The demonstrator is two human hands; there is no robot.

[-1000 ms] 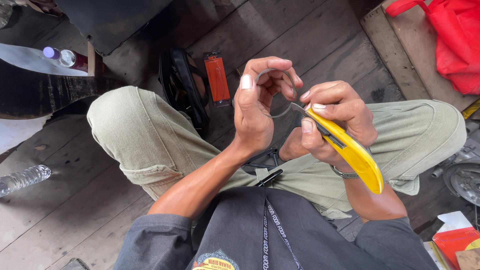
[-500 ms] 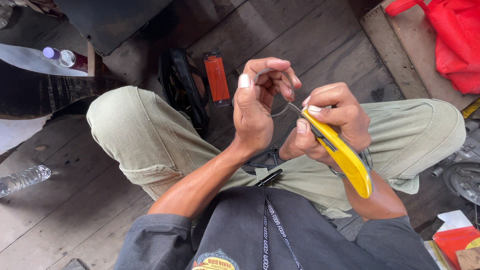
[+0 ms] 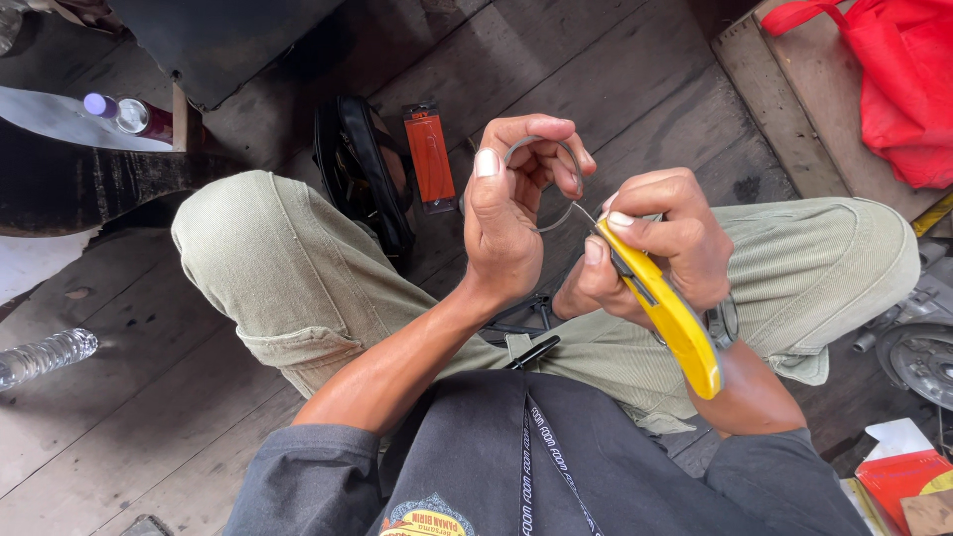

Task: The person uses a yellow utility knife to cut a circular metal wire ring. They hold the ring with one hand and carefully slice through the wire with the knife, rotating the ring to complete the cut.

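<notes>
A seated person works over crossed legs on a dark wooden floor [image 3: 635, 89], the left hand [image 3: 511, 213] curled shut around a thin grey ring [image 3: 556, 189], pinching it between thumb and fingers [image 3: 566, 164] above the lap. The right hand [image 3: 660, 253] grips a yellow utility knife [image 3: 665, 313], fingers closed on its handle, the tip touching the ring's lower right edge. Behind the hands lie a black pouch [image 3: 362, 174] and, just beside it, an orange packet [image 3: 430, 157]. A clear plastic bottle [image 3: 45, 355] rests on the floor well to the left; a red bag [image 3: 893, 89] sits at upper right.
</notes>
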